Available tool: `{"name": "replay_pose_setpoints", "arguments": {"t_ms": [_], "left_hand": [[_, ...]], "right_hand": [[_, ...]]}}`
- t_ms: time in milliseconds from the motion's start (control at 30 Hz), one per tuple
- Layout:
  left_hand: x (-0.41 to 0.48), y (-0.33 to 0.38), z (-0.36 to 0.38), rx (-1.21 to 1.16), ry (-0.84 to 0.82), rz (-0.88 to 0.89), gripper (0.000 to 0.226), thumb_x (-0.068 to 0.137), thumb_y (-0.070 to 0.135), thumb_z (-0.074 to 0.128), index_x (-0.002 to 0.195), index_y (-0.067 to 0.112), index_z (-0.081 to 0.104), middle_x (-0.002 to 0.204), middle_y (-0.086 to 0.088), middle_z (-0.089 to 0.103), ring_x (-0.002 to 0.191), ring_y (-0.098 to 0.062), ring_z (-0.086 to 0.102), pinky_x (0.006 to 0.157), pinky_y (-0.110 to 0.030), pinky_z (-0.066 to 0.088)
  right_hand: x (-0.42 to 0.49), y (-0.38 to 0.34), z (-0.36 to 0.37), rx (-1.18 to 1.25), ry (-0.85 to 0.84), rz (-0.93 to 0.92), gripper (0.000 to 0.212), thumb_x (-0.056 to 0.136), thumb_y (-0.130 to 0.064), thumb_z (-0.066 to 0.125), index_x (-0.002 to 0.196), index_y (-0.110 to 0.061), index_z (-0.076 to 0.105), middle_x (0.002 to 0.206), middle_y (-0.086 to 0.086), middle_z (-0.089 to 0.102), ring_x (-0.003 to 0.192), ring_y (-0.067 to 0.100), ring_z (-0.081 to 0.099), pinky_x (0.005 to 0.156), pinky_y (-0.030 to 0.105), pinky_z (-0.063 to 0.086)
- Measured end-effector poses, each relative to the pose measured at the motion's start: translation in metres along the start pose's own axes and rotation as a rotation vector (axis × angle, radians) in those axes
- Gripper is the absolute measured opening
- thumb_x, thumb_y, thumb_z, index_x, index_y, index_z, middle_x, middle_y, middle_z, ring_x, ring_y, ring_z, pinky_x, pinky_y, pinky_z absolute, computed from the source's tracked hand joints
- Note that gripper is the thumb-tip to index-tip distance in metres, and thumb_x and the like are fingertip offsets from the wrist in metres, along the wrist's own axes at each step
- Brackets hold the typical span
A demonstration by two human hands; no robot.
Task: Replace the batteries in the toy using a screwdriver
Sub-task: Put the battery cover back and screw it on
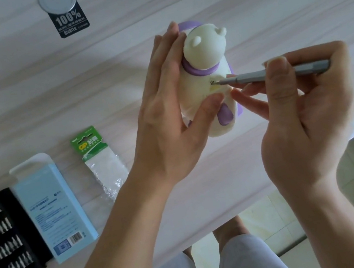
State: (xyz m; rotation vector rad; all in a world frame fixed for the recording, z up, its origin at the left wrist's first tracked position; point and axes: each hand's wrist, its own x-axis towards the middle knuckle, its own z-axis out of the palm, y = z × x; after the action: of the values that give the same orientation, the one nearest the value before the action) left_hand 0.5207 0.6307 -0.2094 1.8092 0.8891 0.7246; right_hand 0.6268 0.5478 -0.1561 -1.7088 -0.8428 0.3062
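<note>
Evidently at the screw step, the left hand (169, 121) clasps the toy (203, 58) over the table (21, 90) while the right hand (305, 116) pinches the screwdriver (255, 76), tip in the screw (212, 82); next likely calls for steady, square twisting.

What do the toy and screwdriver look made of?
Toy: matte cream body, purple trim, no glare; likely soft plastic or silicone. Screwdriver: slim grey barrel with even satin sheen; looks like anodised metal, could be painted plastic.

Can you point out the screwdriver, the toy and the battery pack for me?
screwdriver (246, 78): head view, on its grey shaft.
toy (204, 51): head view, on its white head.
battery pack (88, 144): head view, on its green card top.
</note>
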Motion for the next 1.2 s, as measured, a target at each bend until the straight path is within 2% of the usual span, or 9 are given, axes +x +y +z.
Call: {"name": "replay_pose_setpoints", "arguments": {"t_ms": [267,567,800,933,1000,1067,1133,1200], "left_hand": [[-0.001,0.000,-0.002,-0.008,-0.003,0.003,0.071,0.096,0.027,0.064,0.152,0.000,0.030,0.164,-0.012,0.024,0.154,-0.022,0.016,0.113,-0.053,0.039],[-0.001,0.000,-0.003,0.001,0.004,-0.005,0.071,0.094,0.026,0.065,0.152,-0.001,0.032,0.163,-0.012,0.025,0.154,-0.021,0.017,0.117,-0.049,0.035],[-0.002,-0.001,-0.003,0.010,0.003,-0.001,0.072,0.093,0.032,0.064,0.151,0.003,0.033,0.163,-0.008,0.026,0.154,-0.020,0.018,0.110,-0.052,0.042],[-0.001,0.001,-0.003,0.005,0.010,-0.013,0.071,0.091,0.032,0.066,0.151,0.009,0.036,0.163,-0.004,0.028,0.152,-0.018,0.022,0.109,-0.052,0.043],[-0.001,0.002,-0.004,0.000,0.018,-0.021,0.071,0.090,0.030,0.068,0.151,0.011,0.037,0.162,-0.001,0.029,0.152,-0.017,0.024,0.108,-0.052,0.044],[-0.001,0.003,-0.005,-0.002,0.021,-0.031,0.071,0.089,0.028,0.070,0.151,0.014,0.039,0.162,0.002,0.030,0.151,-0.015,0.025,0.108,-0.051,0.045],[-0.001,0.006,-0.007,0.006,0.018,-0.044,0.070,0.087,0.026,0.072,0.149,0.016,0.040,0.161,0.006,0.030,0.151,-0.012,0.025,0.108,-0.049,0.045],[-0.001,0.009,-0.008,0.007,0.015,-0.060,0.070,0.086,0.025,0.072,0.149,0.017,0.041,0.161,0.009,0.030,0.150,-0.010,0.026,0.108,-0.047,0.045]], "right_hand": [[-0.001,-0.001,0.001,0.001,0.022,0.009,0.011,0.104,-0.021,0.047,0.095,-0.028,0.045,0.080,-0.019,0.063,0.077,0.016,0.073,0.069,0.043,0.061],[-0.003,0.001,0.002,-0.029,0.018,-0.007,0.015,0.104,-0.019,0.048,0.095,-0.030,0.045,0.081,-0.008,0.063,0.078,0.019,0.073,0.071,0.047,0.060],[-0.002,-0.003,0.001,-0.106,-0.037,-0.065,0.017,0.103,-0.024,0.049,0.097,-0.038,0.042,0.082,-0.025,0.062,0.081,0.016,0.072,0.065,0.043,0.060],[0.003,-0.007,-0.005,-0.243,-0.101,-0.174,0.005,0.103,-0.026,0.048,0.099,-0.024,0.046,0.084,-0.015,0.063,0.082,0.013,0.072,0.068,0.033,0.060],[0.007,-0.011,-0.010,-0.332,-0.147,-0.218,0.012,0.103,-0.027,0.048,0.100,-0.016,0.053,0.084,-0.005,0.067,0.079,0.013,0.071,0.069,0.026,0.057],[0.013,-0.015,-0.015,-0.369,-0.201,-0.206,0.016,0.102,-0.026,0.052,0.098,-0.011,0.057,0.083,-0.002,0.070,0.078,0.011,0.071,0.070,0.019,0.055],[0.020,-0.021,-0.020,-0.388,-0.262,-0.198,0.017,0.101,-0.025,0.056,0.097,-0.010,0.061,0.080,-0.003,0.071,0.075,0.010,0.071,0.068,0.021,0.056],[0.025,-0.027,-0.025,-0.433,-0.322,-0.221,0.015,0.099,-0.025,0.060,0.096,-0.010,0.063,0.079,-0.004,0.071,0.071,0.013,0.071,0.064,0.030,0.057]]}}
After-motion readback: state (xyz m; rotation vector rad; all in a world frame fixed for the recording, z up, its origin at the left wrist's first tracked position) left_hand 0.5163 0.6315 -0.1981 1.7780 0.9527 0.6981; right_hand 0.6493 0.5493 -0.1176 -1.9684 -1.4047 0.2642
